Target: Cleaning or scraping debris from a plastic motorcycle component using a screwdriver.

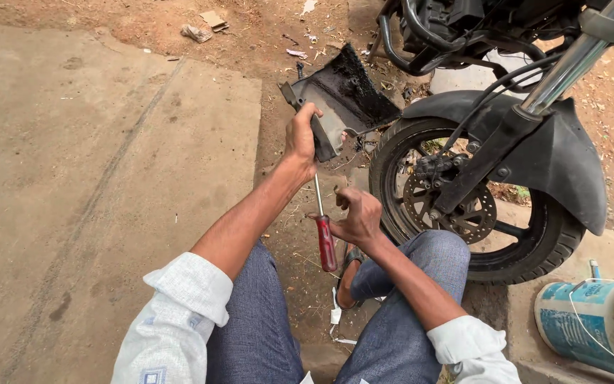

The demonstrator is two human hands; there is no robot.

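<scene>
- Hands are working low over dirt ground, between the person's bent knees, beside a motorcycle's front wheel (463, 206).
- Left hand (300, 139) is reaching forward and gripping a black plastic panel (346, 96) by its near edge, fingers pressed around it, and is holding it up off the ground, tilted.
- Panel is hanging just left of the wheel, its dark upper part pointing away from the person.
- Right hand (355, 215) is curling shut around the screwdriver (323, 227) near the top of its red handle; the metal shaft is pointing up toward the left hand.
- Fender (570, 160) is sitting over the tyre, with the fork (570, 64) rising to the upper right.
- Blue and white bucket (591, 320) is lying on the concrete at lower right.
- Concrete slab (94, 178) is filling the left side.
</scene>
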